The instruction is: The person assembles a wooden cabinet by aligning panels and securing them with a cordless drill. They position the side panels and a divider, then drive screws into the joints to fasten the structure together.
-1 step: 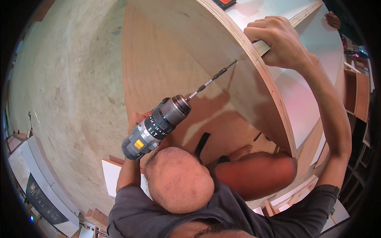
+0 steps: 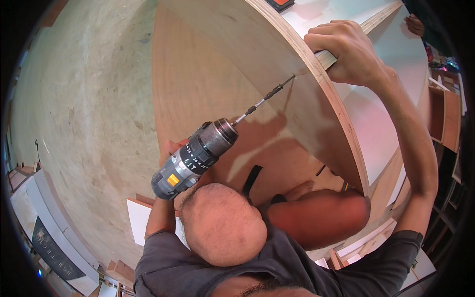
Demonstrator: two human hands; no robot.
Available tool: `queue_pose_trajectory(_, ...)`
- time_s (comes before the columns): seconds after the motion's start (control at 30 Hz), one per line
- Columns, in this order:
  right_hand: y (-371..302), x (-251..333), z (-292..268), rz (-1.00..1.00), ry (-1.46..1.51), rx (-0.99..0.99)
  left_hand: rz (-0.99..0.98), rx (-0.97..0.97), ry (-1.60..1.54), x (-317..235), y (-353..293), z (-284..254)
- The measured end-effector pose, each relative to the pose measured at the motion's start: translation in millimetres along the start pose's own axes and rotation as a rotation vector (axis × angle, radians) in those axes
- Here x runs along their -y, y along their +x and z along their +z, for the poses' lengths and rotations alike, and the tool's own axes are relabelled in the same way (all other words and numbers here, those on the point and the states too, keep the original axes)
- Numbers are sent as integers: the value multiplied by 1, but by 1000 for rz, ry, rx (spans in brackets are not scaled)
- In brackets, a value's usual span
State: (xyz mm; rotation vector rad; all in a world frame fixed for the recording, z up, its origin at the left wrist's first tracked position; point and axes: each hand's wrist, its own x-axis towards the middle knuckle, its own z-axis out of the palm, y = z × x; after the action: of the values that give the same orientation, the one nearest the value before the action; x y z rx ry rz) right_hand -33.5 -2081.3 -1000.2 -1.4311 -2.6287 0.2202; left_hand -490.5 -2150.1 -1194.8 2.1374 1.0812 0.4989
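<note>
My left hand (image 2: 172, 147) is closed around a grey and black drill (image 2: 198, 151) with a yellow button; the drill's body hides most of the fingers and the grip. From its chuck a long bit reaches up and right, its tip at the inner face of an upright plywood panel (image 2: 277, 59). On the panel's other side, my right hand (image 2: 349, 52) wraps over the edge of a plywood crosspiece (image 2: 381, 20) where it meets the panel. A wide plywood sheet (image 2: 198, 64) lies below, beside the panel.
My bent knees (image 2: 222, 225) are close under the drill. A black strip (image 2: 253, 179) lies on the plywood sheet. Another person's hand (image 2: 414, 24) shows at the far right. Wooden box pieces (image 2: 443, 116) stand at right; a stained floor (image 2: 94, 99) stretches left.
</note>
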Motion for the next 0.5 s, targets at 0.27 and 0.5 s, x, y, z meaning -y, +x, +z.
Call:
queue_pose_trajectory(0.27,-1,-5,3,-1,-38,-6,46,-53,-162,1,8,3)
queue_pose_trajectory(0.5,1,-3,0,-11,-32,-3,-67,14,-384,-4,12,1)
